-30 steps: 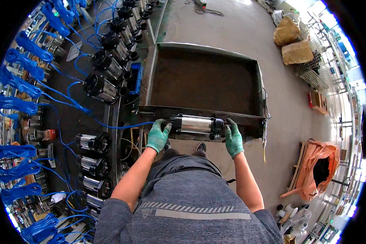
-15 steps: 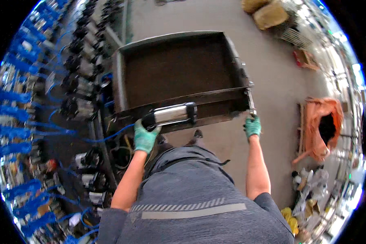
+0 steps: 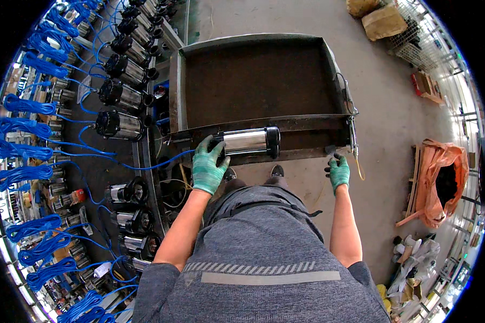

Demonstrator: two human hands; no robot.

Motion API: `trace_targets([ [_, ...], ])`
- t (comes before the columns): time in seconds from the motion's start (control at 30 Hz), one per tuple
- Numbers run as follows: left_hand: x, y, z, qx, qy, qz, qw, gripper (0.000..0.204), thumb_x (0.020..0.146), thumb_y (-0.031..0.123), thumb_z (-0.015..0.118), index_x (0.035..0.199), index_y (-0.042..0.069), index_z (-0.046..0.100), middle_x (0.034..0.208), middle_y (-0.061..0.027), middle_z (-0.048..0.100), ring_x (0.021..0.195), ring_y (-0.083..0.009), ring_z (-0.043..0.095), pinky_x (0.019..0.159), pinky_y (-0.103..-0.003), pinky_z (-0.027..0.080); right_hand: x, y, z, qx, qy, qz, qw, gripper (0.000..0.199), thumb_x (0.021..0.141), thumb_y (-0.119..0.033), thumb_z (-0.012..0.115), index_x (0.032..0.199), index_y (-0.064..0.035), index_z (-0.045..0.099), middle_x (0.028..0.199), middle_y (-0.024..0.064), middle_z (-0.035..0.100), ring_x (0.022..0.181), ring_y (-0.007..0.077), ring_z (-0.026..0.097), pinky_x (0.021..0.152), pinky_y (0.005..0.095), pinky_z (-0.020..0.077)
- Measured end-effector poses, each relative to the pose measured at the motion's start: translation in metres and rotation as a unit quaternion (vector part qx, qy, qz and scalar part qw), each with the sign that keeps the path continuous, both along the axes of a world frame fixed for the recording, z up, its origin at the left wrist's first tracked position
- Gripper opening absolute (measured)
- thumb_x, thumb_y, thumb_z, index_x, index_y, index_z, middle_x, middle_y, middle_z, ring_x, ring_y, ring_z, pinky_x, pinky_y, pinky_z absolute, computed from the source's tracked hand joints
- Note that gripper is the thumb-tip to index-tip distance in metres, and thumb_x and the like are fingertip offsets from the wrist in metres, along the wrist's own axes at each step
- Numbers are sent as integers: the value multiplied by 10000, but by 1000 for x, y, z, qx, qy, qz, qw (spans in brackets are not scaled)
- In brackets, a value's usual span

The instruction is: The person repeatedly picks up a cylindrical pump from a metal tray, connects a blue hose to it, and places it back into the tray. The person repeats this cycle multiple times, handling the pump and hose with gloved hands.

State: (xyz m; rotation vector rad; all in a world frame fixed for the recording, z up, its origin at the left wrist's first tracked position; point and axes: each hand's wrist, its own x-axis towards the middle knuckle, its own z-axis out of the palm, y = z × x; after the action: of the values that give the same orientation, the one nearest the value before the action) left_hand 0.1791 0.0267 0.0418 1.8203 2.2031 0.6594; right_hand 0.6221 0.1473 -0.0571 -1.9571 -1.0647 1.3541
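Note:
In a green glove, my left hand (image 3: 209, 169) is closed around the black end of a steel-bodied pump (image 3: 245, 142). The pump lies crosswise along the near side of a large metal tank (image 3: 179, 89), and a blue cable runs left from its held end. My right hand (image 3: 338, 172), also gloved, is by the tank's near right corner with its fingers curled. A small flat grey piece (image 3: 330, 149) shows at those fingertips; its kind is unclear. Just above and to the right, a metal valve fitting (image 3: 353, 134) with a thin yellow hose (image 3: 362, 171) hangs apart from that hand.
Rows of similar pumps (image 3: 125, 125) with coiled blue cables (image 3: 24, 125) fill the left side. To the right stands an orange sack (image 3: 434, 207) on a wooden frame. Cardboard boxes (image 3: 383, 22) are at the far right, and plastic-wrapped odds and ends (image 3: 415, 264) lie near right.
My right hand has come away from the metal fitting at the tank corner, and the grey piece now shows at its fingertips. My left hand stays on the pump's end. The whole view has shifted.

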Motion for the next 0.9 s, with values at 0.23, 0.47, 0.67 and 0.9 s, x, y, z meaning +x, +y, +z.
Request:
trace_targets([
  [0.23, -7, -10, 6, 65, -55, -44, 995, 393, 793, 180, 819, 1171, 134, 723, 1378, -151, 565, 1277, -373, 527, 1085, -448, 449, -8, -11, -3, -11, 14, 9, 1000, 373, 1011, -167, 589, 1374, -92, 550, 994, 76, 670, 718, 173, 690, 562, 300, 533],
  [0.47, -13, 16, 2, 71, 16, 15, 997, 229, 836, 162, 769, 1057, 107, 748, 1078, -134, 650, 1016, -350, 611, 895, -458, 510, -19, -13, 1, -17, 25, 22, 999, 342, 1018, -172, 589, 1349, -87, 575, 984, 64, 668, 723, 162, 685, 571, 293, 531],
  [0.67, -14, 32, 2, -9, 68, -26, 997, 171, 836, 221, 766, 979, 128, 776, 1019, -115, 663, 969, -338, 619, 856, -481, 502, -23, -12, 6, -18, 29, 22, 999, 325, 1022, -172, 587, 1334, -83, 582, 969, 56, 663, 725, 157, 684, 574, 294, 535],
  [0.9, -12, 27, 2, 36, 50, -67, 996, 125, 896, 151, 691, 990, 69, 686, 1013, -144, 643, 957, -372, 604, 841, -485, 482, -17, -19, -5, -10, 32, 24, 999, 320, 1022, -163, 580, 1331, -82, 591, 966, 59, 667, 724, 160, 685, 577, 297, 543],
])
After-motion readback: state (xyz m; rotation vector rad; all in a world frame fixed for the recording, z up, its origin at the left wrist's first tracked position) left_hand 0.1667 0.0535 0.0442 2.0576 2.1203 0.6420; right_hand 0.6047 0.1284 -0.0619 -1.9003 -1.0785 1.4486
